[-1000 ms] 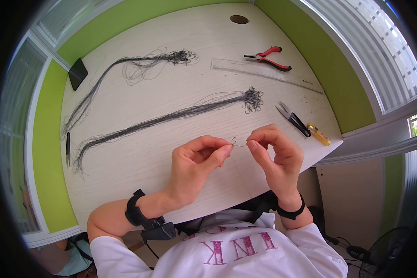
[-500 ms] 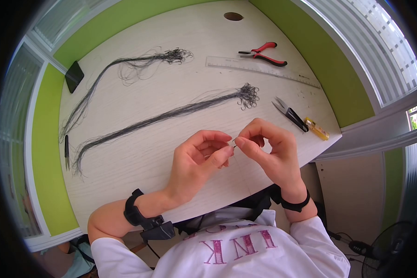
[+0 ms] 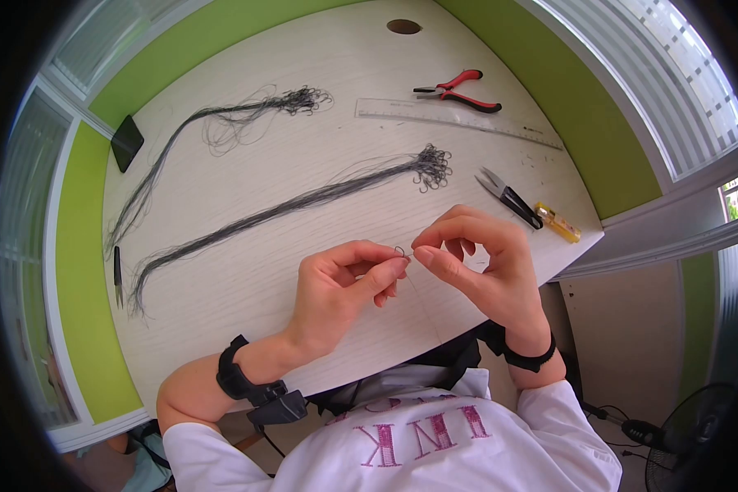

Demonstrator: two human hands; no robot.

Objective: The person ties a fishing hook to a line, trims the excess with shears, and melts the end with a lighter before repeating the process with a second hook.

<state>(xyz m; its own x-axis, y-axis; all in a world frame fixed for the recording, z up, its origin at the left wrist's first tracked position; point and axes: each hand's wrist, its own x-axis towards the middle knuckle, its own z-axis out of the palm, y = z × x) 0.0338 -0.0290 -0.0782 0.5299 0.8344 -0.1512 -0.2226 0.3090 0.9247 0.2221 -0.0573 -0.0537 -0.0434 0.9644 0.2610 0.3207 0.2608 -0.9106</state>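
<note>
My left hand [image 3: 344, 287] pinches a small dark fishing hook [image 3: 399, 250] between thumb and index finger, its bend showing above the fingertips. Close beside it, my right hand [image 3: 484, 258] is closed in a pinch at the hook's end. A thin fishing line [image 3: 422, 295] hangs below the hands; whether it is what the right fingertips grip is hard to make out. Beyond the hands lies a bundle of dark lines [image 3: 303, 197] with a cluster of hooks [image 3: 433, 167] at its right end.
Farther back lies a second bundle of hooked lines [image 3: 303, 100]. On the right are a clear ruler [image 3: 459, 120], red-handled pliers [image 3: 467, 92], thread snips [image 3: 510, 199] and a yellow lighter [image 3: 558, 223]. Another pair of snips [image 3: 118, 275] and a black flat object [image 3: 127, 143] lie left.
My hands have drawn slightly apart, and the hook's bend now shows more above the left fingertips. The view has shifted a little; the tabletop things lie as before.
</note>
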